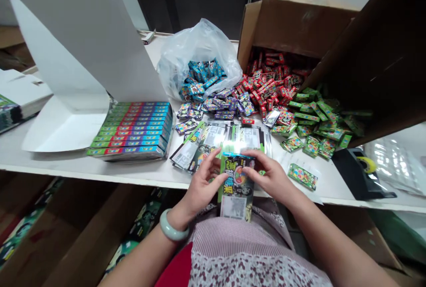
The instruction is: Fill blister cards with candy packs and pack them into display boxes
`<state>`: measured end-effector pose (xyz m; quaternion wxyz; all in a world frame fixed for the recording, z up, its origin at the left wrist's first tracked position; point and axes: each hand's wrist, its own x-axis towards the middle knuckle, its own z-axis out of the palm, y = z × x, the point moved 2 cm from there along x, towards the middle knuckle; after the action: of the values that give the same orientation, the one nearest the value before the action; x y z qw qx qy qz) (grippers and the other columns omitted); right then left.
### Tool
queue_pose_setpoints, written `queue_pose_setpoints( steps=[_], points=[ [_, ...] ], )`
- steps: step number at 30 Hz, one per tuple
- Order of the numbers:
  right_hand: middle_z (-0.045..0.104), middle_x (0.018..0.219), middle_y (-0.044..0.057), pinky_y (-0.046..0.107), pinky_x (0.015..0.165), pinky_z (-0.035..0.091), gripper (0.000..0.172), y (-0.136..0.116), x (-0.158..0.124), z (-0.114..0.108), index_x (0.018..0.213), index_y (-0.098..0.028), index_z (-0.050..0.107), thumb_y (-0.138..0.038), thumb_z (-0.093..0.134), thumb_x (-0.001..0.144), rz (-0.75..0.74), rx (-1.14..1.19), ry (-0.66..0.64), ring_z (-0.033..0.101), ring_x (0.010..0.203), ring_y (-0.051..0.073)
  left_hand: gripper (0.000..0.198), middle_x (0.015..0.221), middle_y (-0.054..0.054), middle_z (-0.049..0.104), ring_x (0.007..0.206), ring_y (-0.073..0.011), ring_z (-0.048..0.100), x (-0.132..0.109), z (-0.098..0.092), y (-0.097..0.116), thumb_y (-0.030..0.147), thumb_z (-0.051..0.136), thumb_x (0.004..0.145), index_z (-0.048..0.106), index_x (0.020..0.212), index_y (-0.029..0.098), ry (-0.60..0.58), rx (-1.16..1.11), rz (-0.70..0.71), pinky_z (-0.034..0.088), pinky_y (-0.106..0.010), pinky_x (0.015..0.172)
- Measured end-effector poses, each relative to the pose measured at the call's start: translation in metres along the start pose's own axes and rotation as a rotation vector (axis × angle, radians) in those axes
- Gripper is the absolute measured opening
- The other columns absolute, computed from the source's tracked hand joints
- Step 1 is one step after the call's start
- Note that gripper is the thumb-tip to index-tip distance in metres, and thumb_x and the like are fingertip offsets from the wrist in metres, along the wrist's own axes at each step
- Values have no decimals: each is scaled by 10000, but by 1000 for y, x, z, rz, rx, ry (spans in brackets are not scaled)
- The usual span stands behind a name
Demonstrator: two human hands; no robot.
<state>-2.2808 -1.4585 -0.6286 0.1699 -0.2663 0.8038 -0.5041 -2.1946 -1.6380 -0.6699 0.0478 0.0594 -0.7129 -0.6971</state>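
Note:
My left hand (202,188) and my right hand (272,177) hold a black and green printed candy bag (234,185) between them at the table's front edge. Both thumbs press on its face while the other fingers curl around the sides near the top. A bright blue strip shows along the bag's upper edge; whether it is a small box inside, I cannot tell. Just beyond my hands lies a pile of flat, shiny printed bags (188,151). Small purple boxes (226,103) are heaped behind that pile.
Red boxes (266,85) and green boxes (316,116) spill from a tipped cardboard carton (293,25). Blue boxes (206,74) sit in a clear plastic bag (169,63). At left, a white display box (75,123) holds a packed row. A black tape dispenser (354,174) stands right.

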Motion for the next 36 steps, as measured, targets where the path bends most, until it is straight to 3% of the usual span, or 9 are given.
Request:
queue_pose_setpoints(
  steps=[5, 9, 14, 17, 22, 26, 29, 31, 36],
  points=[
    [673, 983, 39, 294, 646, 516, 208, -8, -4, -4, 1098, -258, 592, -290, 560, 896, -1, -63, -196, 617, 770, 155, 614, 1044, -55, 615, 896, -181, 632, -15, -1, -3, 285, 641, 847, 390, 1407, 295, -7, 19, -21, 576, -330, 773],
    [676, 1017, 47, 333, 747, 529, 210, -10, -4, -6, 1093, -259, 594, -263, 567, 885, -22, -121, -234, 633, 877, 187, 516, 1194, -75, 617, 944, -193, 649, -14, -3, 1, 292, 621, 864, 467, 1356, 287, -76, 73, -60, 579, -359, 824],
    [646, 1004, 39, 331, 750, 550, 396, 11, -19, 13, 1210, -274, 506, -284, 638, 837, 51, 154, 175, 639, 823, 161, 489, 1296, -69, 572, 996, -192, 639, -11, -10, 0, 284, 622, 866, 481, 1334, 301, -63, 94, -27, 577, -348, 838],
    [649, 983, 37, 314, 730, 546, 306, 19, -27, 23, 1130, -261, 571, -299, 646, 835, 95, 255, 305, 638, 819, 154, 490, 1292, -65, 577, 1029, -195, 634, -13, -12, -1, 280, 615, 871, 472, 1339, 305, -67, 79, -22, 574, -346, 852],
    [625, 938, 39, 309, 732, 516, 110, 11, -19, 13, 927, -225, 635, -306, 571, 892, 16, 203, 166, 607, 859, 154, 229, 1169, -53, 643, 1113, -198, 592, -3, -8, 14, 267, 587, 889, 639, 1111, 247, 30, 145, 85, 490, -363, 984],
    [610, 905, 33, 271, 635, 506, 112, 6, -6, 0, 865, -213, 606, -324, 616, 852, 66, 296, 131, 593, 798, 138, 104, 946, -46, 696, 951, -172, 644, 11, 0, 26, 247, 605, 877, 662, 812, 189, 163, 58, 86, 518, -326, 902],
    [610, 874, 22, 261, 598, 506, 216, 2, -2, -3, 1022, -236, 598, -312, 644, 824, 89, 340, 131, 596, 781, 138, 99, 900, -34, 709, 858, -153, 671, 15, 2, 27, 240, 634, 853, 641, 938, 190, 204, -53, 25, 553, -293, 802],
    [613, 920, 37, 279, 639, 512, 165, -1, -2, -3, 960, -230, 625, -302, 657, 815, 30, 268, 102, 597, 858, 155, 175, 908, -33, 713, 845, -148, 676, 14, 0, 27, 234, 651, 839, 634, 1008, 196, 186, -75, 21, 560, -282, 779],
    [609, 883, 24, 291, 671, 496, 126, -10, 0, -2, 770, -205, 579, -286, 665, 812, -18, 193, 42, 590, 820, 139, 48, 855, -25, 684, 846, -149, 648, 14, -2, 36, 230, 690, 794, 669, 818, 194, 99, -57, 113, 546, -271, 763]
  ],
)
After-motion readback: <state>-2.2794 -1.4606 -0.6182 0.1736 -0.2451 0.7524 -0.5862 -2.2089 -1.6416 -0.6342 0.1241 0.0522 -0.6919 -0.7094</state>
